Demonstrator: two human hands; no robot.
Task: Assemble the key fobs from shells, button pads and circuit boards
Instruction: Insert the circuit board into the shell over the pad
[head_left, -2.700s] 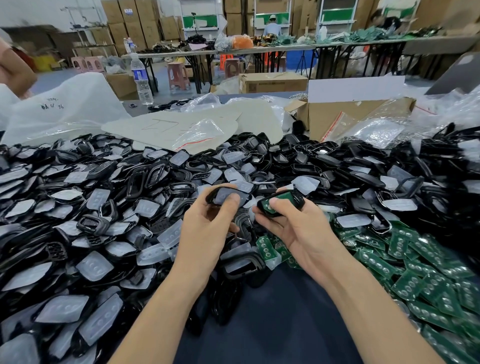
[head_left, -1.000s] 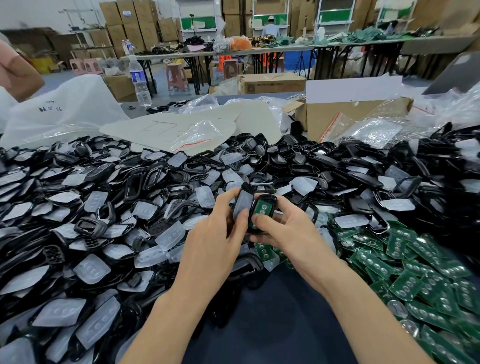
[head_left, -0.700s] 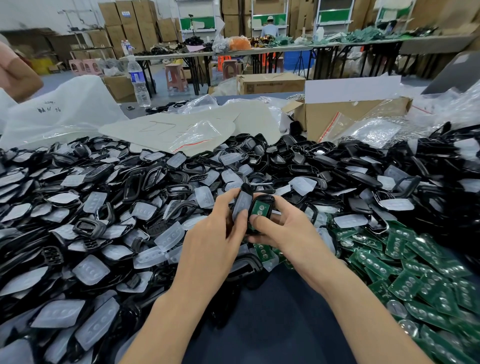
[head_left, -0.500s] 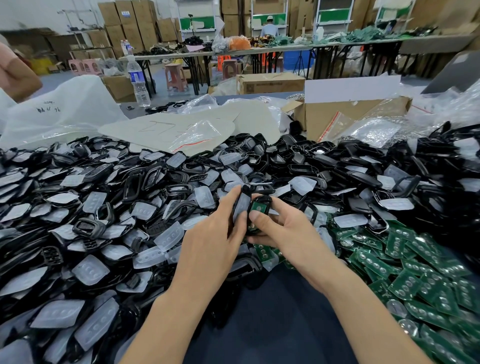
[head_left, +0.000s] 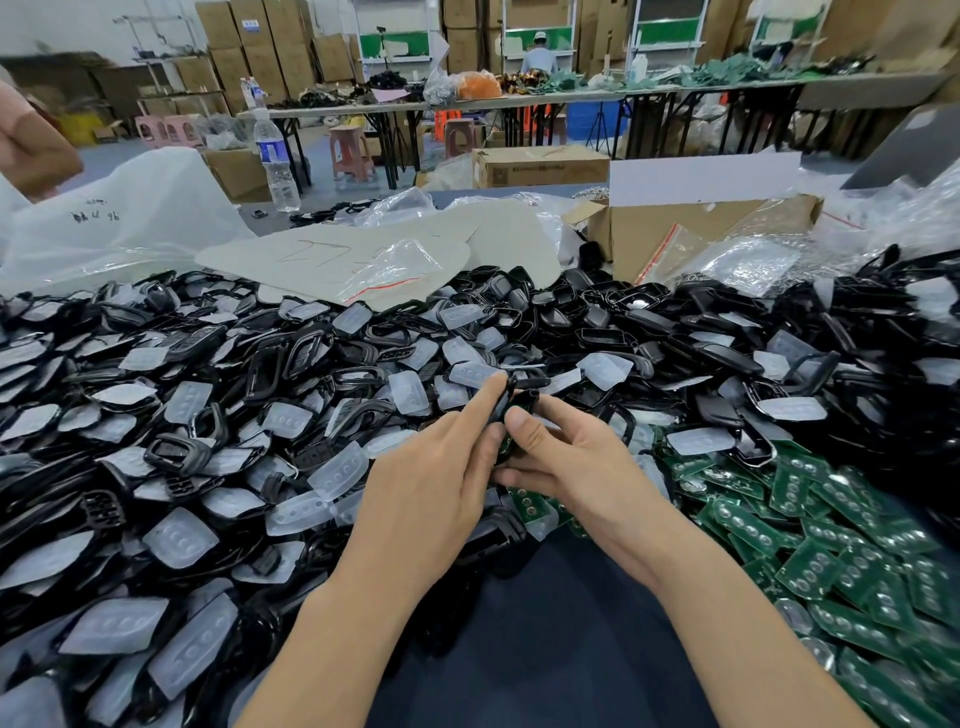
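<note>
Bright, even; wide-angle edge warp.

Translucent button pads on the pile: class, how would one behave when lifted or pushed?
A button pad probably flops: it looks thin, rubbery and translucent. Likely very light, since pads rest loosely atop the black shells. Flat, so it should slide, not roll.

The left forearm (head_left: 332, 639) and right forearm (head_left: 727, 623) enter from the near edge of the tabletop (head_left: 545, 649) and converge above its middle. The left grip (head_left: 431, 483) faces back-up, index finger (head_left: 480, 402) extended along the key fob (head_left: 522, 401), other fingers curled beneath. The right grip (head_left: 582, 467) pinches the same key fob, thumb (head_left: 524, 426) on top, fingers wrapped under. Both grips touch at the fingertips.
</note>
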